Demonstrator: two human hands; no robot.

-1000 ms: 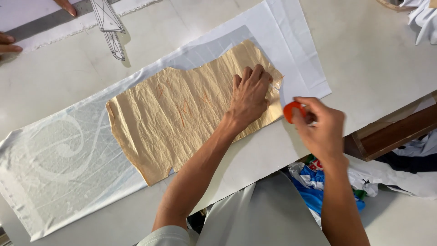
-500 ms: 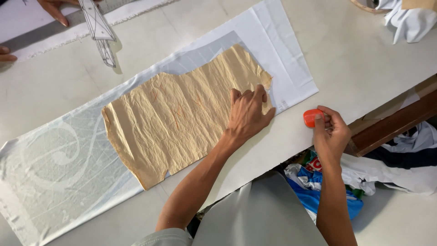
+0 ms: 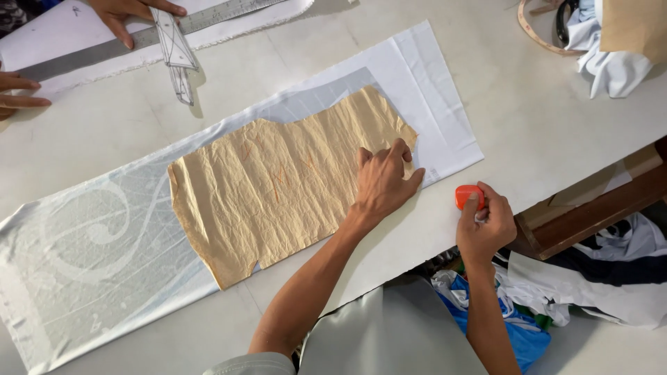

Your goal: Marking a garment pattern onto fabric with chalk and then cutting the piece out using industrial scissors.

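Note:
My left hand lies flat, fingers spread, on the right end of a crumpled tan paper pattern. The pattern rests on a long strip of white fabric with a pale swirl print, spread across the white table. My right hand is at the table's near edge, to the right of the fabric, closed around a small orange-red piece of tailor's chalk.
Another person's hands at the far left hold a long metal ruler and a clear curved ruler on white cloth. A wooden hoop and bundled cloth lie far right. Clothes are piled below the table edge.
My right hand with the chalk has drawn back from the pattern's right edge to the table's near edge. My left hand stays pressed on the pattern.

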